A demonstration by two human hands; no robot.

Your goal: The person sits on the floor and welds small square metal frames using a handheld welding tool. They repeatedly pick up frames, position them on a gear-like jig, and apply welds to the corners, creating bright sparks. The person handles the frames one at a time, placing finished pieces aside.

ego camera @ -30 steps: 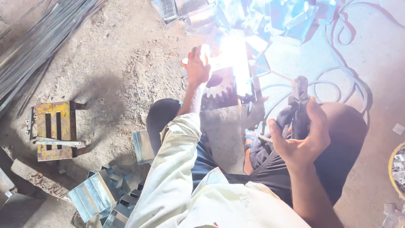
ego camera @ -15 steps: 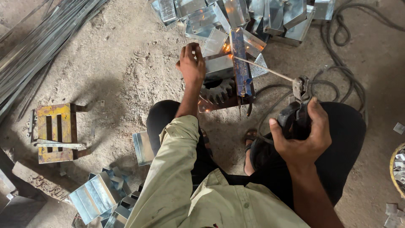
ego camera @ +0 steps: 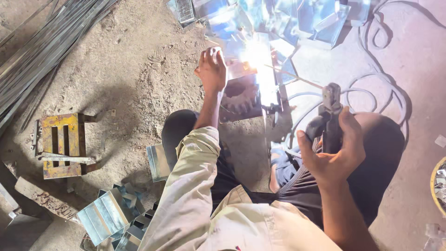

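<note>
On the floor, the left hand (ego camera: 212, 69) pressed a metal piece (ego camera: 234, 69) flat-fingered; the right hand (ego camera: 332, 151), grip clenched, held an electrode holder (ego camera: 329, 116) with its rod (ego camera: 292, 76) at the arc (ego camera: 254, 55).

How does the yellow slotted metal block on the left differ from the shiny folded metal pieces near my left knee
The yellow slotted block is painted, rusty and dull, standing alone on the dirt; the folded metal pieces are bare, bright and reflective, heaped together. The block has two long slots; the folded pieces are unslotted bent sheet. Both rest on the ground.
</note>
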